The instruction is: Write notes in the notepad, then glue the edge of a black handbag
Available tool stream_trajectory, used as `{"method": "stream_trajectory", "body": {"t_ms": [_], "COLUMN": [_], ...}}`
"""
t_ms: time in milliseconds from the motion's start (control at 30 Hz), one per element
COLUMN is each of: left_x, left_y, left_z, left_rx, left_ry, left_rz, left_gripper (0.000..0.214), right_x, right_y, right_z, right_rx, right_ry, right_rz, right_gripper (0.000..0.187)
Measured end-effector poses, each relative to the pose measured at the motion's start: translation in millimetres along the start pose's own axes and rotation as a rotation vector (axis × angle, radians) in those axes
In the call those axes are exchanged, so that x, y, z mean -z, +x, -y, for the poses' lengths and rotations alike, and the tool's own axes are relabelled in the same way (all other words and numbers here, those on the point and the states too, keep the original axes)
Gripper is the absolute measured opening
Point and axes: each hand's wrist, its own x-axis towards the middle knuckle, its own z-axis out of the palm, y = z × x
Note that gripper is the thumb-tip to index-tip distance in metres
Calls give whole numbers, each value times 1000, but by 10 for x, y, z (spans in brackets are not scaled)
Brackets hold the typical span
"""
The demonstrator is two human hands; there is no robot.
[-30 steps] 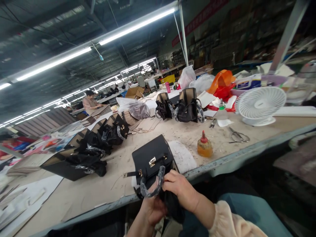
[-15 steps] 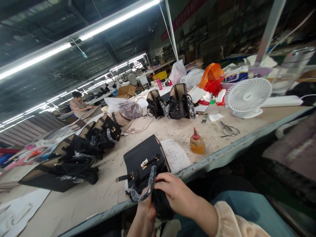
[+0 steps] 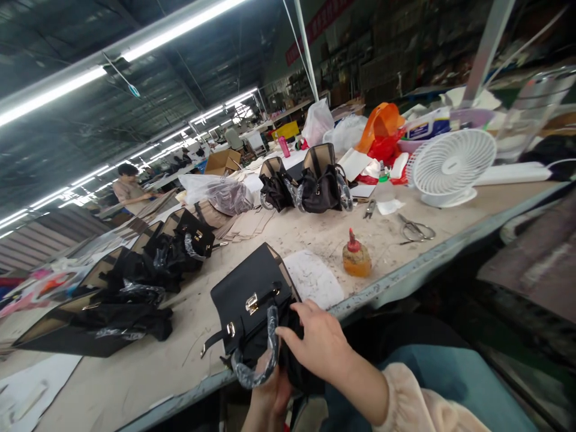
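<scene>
A black handbag (image 3: 245, 297) with a gold clasp lies tilted at the front edge of the table. Its curved handle (image 3: 256, 375) is wrapped in clear plastic. My left hand (image 3: 270, 384) grips the bag's near end from below, behind the handle; its fingers are mostly hidden. At the bag's right side, my right hand (image 3: 319, 339) has thumb and fingers apart, touching the black material. A strap (image 3: 211, 343) with a gold fitting sticks out to the left. White paper (image 3: 312, 279) lies beside the bag.
A glue bottle (image 3: 357, 255) with a red tip, scissors (image 3: 416, 230) and a white fan (image 3: 452, 165) stand or lie to the right. More black bags (image 3: 321, 186) sit at the back and left (image 3: 117, 312). A person (image 3: 130, 189) works far left.
My right hand has loosened from a pinch on the black material, its thumb now apart from the fingers. The view has shifted slightly; the bag sits a little further left in it.
</scene>
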Motion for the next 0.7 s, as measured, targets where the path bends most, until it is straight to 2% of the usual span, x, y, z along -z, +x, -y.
{"method": "stream_trajectory", "body": {"t_ms": [67, 167, 300, 400, 467, 567, 700], "left_x": [-39, -103, -111, -88, -93, -131, -170], "left_y": [-7, -28, -64, -105, -131, -140, -96], "left_z": [54, 78, 21, -63, -107, -121, -94], "left_rx": [-47, -92, -48, 14, 22, -40, -109], "left_ry": [-5, 14, -7, -72, -100, -78, -17], "left_rz": [-19, -35, 20, 142, 183, 109, -64], "left_gripper": [43, 45, 21, 22, 24, 20, 17], "right_x": [-49, -120, -181, -207, -227, -272, -304], "right_y": [52, 77, 2, -54, -71, -87, -144], "right_z": [-68, -138, -104, -64, -59, -69, -58], "right_rx": [-24, 22, 187, 273, 314, 372, 430], "right_ry": [-56, -80, -104, -99, -95, -104, -128], "right_rz": [20, 38, 22, 56, 66, 74, 126], "right_gripper": [30, 12, 21, 20, 19, 18, 17]}}
